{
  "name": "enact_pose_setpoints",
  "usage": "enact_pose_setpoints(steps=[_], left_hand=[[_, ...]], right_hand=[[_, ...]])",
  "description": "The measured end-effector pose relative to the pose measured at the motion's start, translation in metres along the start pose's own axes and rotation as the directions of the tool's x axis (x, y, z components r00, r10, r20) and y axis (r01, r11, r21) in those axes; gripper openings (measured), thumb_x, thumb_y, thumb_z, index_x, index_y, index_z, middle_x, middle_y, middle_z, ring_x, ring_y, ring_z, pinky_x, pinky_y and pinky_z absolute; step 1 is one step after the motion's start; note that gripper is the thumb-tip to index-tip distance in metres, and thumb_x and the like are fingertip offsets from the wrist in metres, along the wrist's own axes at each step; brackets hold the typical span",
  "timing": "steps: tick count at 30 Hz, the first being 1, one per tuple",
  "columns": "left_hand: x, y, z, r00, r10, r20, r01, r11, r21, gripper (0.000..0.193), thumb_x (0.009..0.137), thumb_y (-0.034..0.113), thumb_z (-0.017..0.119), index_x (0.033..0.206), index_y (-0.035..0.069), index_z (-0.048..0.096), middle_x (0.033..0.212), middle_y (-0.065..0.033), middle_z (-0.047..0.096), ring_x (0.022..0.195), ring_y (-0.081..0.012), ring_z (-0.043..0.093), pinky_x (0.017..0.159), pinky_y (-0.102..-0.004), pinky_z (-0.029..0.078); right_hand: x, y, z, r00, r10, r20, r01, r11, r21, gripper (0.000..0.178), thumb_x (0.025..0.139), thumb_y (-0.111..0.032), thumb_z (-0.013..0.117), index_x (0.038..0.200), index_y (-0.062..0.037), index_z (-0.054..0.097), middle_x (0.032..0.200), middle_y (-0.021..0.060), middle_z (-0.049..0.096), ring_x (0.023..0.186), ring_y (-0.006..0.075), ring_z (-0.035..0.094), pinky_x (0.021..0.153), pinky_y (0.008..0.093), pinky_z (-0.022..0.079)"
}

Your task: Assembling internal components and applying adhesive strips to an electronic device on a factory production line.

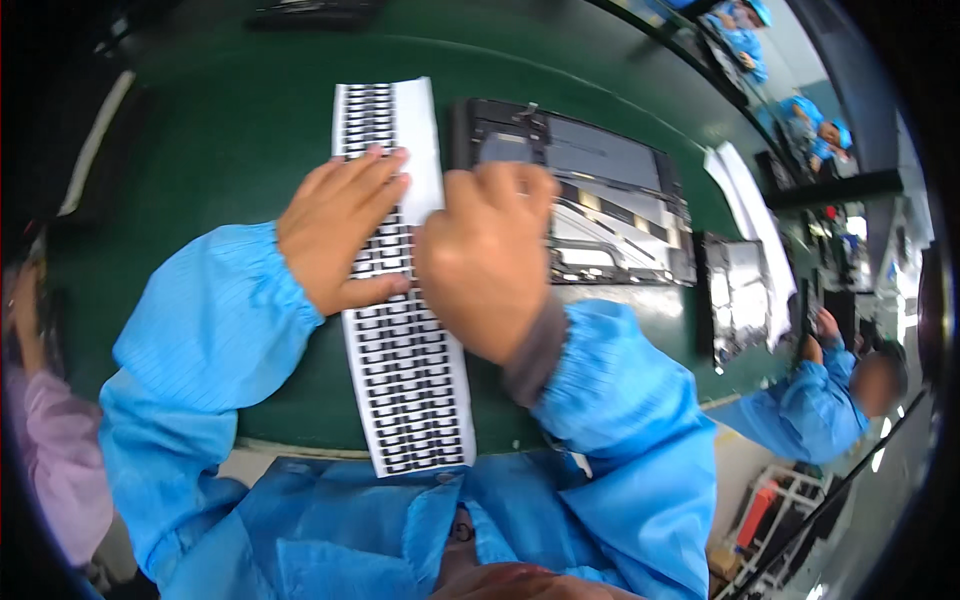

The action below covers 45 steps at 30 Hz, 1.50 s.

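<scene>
A long white sheet with rows of small black stickers lies lengthwise in front of me on the green work surface. My left hand rests flat on its middle, fingers stretched out and thumb spread across the stickers. Over the sheet's right edge, my right hand is closed with the fingers curled in. Its fingertips are hidden, so what it pinches, if anything, cannot be made out. Just beyond the right hand is an opened flat device housing with black frame parts and silvery strips.
A smaller black-framed part and folded white paper lie farther right. Dark equipment stands at the far edge. A person in blue sits to the right, and a pink sleeve shows at the left.
</scene>
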<state>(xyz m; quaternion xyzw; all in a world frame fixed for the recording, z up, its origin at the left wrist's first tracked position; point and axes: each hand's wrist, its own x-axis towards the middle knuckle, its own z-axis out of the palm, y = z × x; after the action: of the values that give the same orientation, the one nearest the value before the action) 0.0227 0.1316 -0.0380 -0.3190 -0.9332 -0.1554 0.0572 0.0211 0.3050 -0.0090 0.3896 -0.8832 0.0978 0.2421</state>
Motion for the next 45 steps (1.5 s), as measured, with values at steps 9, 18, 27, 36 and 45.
enact_pose_setpoints(steps=[9,18,27,36,45], left_hand=[[-0.001,-0.006,-0.002,0.999,0.009,-0.035,-0.007,0.998,0.065,0.073,0.062,0.026,0.066,0.122,-0.003,0.037,0.133,-0.0168,0.031,0.125,-0.033,0.027,0.102,-0.0442,0.021],[-0.003,-0.004,-0.002,1.0,-0.007,0.003,0.006,0.997,0.071,0.074,0.063,0.027,0.066,0.123,-0.002,0.036,0.135,-0.016,0.029,0.126,-0.0327,0.025,0.102,-0.0439,0.02],[0.009,-0.018,0.005,0.99,0.12,0.069,-0.123,0.991,0.047,0.076,0.066,0.034,0.062,0.128,0.001,0.033,0.135,-0.018,0.027,0.126,-0.0357,0.024,0.101,-0.0461,0.019],[0.021,0.018,-0.039,0.994,0.105,0.039,-0.11,0.984,0.143,0.074,0.07,0.044,0.055,0.127,0.002,0.034,0.134,-0.022,0.027,0.124,-0.0378,0.026,0.099,-0.0488,0.016],[0.11,0.11,-0.007,0.853,0.516,0.081,-0.494,0.847,-0.195,0.069,0.053,0.019,0.07,0.115,0.003,0.045,0.128,-0.0193,0.036,0.116,-0.0334,0.038,0.093,-0.0504,0.03]], right_hand=[[0.004,-0.013,0.014,0.988,0.069,-0.14,-0.072,0.997,-0.02,0.014,0.052,-0.011,0.056,0.058,0.0018,0.058,0.072,0.0135,0.048,0.08,0.0301,0.045,0.078,0.0508,0.029],[-0.002,-0.011,0.023,0.978,0.129,-0.163,-0.113,0.988,0.104,0.014,0.052,-0.007,0.056,0.06,0.0052,0.055,0.072,0.0133,0.047,0.078,0.0293,0.045,0.071,0.0472,0.03],[-0.005,0.003,-0.002,0.909,0.234,-0.345,-0.013,0.843,0.538,0.009,0.064,-0.004,0.057,0.072,-0.0001,0.054,0.082,0.012,0.052,0.08,0.0274,0.046,0.074,0.0396,0.034],[-0.118,0.126,-0.091,0.663,0.724,0.19,-0.51,0.252,0.823,0.008,0.077,-0.007,0.057,0.082,-0.0001,0.058,0.095,0.0055,0.054,0.089,0.0135,0.048,0.082,0.0253,0.034],[-0.136,0.143,-0.084,0.713,0.647,0.272,-0.556,0.284,0.781,0.004,0.074,-0.007,0.058,0.077,-0.0036,0.057,0.118,0.014,0.047,0.119,0.0297,0.034,0.098,0.0367,0.024]])
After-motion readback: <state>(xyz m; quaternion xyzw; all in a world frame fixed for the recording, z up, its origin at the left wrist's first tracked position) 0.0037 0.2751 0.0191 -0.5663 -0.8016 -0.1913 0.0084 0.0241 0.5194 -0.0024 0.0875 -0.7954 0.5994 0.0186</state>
